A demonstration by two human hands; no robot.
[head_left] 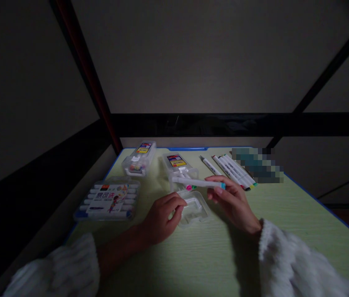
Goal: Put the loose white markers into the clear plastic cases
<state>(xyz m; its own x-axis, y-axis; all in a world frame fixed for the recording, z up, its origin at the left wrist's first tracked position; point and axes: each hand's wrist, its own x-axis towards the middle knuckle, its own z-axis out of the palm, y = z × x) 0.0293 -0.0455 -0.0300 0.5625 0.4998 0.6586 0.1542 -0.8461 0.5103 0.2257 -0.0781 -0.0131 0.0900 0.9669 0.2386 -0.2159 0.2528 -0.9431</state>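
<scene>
My right hand pinches a white marker near its light-blue end. The marker lies nearly level above the front of an opened clear plastic case, its other end pointing left. A few markers with pink and green ends show inside this case. Its clear lid is folded down toward me on the table. My left hand has its fingers curled closed at the lid's left edge; the fingertips are partly hidden.
Several white markers lie side by side to the right, near a blurred-out patch. Another clear case stands at the back left. A flat pack of markers lies at the left of the light-green table. A wall rises behind.
</scene>
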